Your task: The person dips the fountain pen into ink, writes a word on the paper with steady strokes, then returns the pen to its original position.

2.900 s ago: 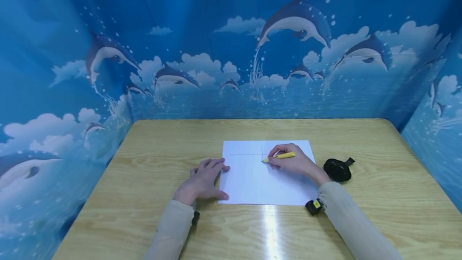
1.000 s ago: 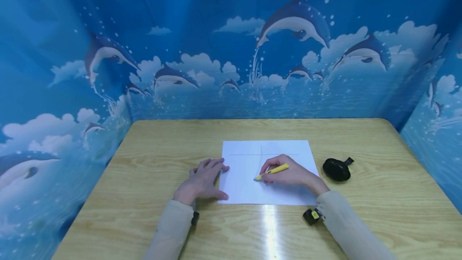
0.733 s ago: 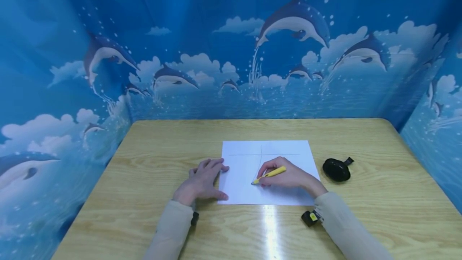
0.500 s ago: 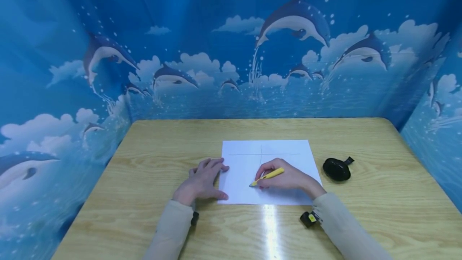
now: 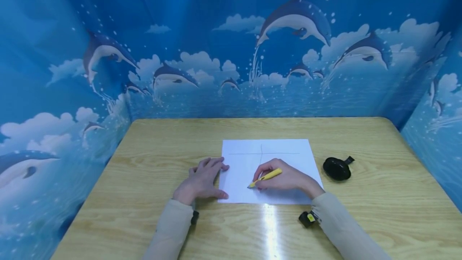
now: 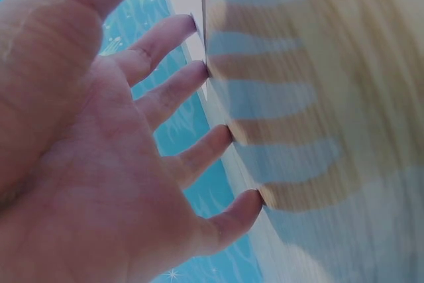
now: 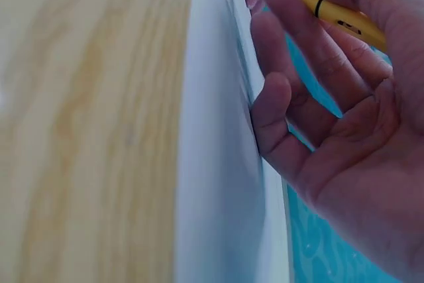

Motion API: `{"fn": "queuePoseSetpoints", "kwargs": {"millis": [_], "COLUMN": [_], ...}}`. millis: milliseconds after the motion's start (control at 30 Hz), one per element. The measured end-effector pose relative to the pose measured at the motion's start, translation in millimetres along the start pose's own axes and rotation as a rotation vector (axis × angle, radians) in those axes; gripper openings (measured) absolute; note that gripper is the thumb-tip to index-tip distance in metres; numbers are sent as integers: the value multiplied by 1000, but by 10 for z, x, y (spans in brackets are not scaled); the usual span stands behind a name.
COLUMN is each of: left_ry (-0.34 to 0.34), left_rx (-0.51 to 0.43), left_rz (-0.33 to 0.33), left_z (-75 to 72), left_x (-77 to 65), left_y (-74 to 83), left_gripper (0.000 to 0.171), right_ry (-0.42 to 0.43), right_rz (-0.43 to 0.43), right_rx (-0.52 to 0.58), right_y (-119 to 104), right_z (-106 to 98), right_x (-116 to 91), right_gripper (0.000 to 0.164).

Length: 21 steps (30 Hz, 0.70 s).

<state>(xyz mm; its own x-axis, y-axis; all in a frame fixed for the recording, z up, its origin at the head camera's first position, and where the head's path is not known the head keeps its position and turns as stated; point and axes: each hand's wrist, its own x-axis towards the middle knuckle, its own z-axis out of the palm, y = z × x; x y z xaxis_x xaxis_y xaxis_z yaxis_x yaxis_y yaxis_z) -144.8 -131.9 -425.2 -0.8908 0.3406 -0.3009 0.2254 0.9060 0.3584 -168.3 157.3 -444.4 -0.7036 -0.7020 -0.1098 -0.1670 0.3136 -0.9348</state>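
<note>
A white sheet of paper (image 5: 236, 175) lies flat on the wooden table, bearing a thin horizontal line crossed by a vertical one that runs down toward my right hand. My right hand (image 5: 283, 175) pinches a yellow pen (image 5: 271, 174), its tip on the lower left part of the sheet. In the right wrist view the pen (image 7: 344, 18) sits between thumb and fingers, black band showing. My left hand (image 5: 202, 181) rests with spread fingers at the paper's left edge; in the left wrist view its fingertips (image 6: 248, 203) touch the tabletop and the sheet's border.
A small black oval object (image 5: 337, 168) with a short tab lies right of the paper. A black wrist device (image 5: 307, 219) hangs by the right sleeve. The wooden table (image 5: 159, 143) meets a blue dolphin-print curtain (image 5: 202, 31) behind and at both sides.
My right hand has drawn the pen down and to the left across the sheet, lengthening the vertical line into a leftward slant. The left hand has stayed in place.
</note>
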Motion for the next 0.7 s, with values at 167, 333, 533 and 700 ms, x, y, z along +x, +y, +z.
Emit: {"fn": "queuePoseSetpoints", "kwargs": {"millis": [167, 333, 533, 700], "left_ry": [-6, -5, -6, -4], "left_rx": [-4, -12, -9, -18], "left_rz": [0, 7, 11, 16], "left_z": [-7, -25, -26, -17], "left_x": [1, -2, -1, -9], "left_y": [6, 5, -2, -16], "left_gripper": [83, 83, 84, 84], "right_ry": [70, 265, 485, 530], "right_rz": [6, 116, 266, 288], "right_rx": [26, 4, -49, -107], "right_y": [27, 55, 97, 114], "right_z": [-114, -252, -355, -385], "right_x": [-13, -27, -36, -8], "right_gripper": [15, 21, 26, 24]}}
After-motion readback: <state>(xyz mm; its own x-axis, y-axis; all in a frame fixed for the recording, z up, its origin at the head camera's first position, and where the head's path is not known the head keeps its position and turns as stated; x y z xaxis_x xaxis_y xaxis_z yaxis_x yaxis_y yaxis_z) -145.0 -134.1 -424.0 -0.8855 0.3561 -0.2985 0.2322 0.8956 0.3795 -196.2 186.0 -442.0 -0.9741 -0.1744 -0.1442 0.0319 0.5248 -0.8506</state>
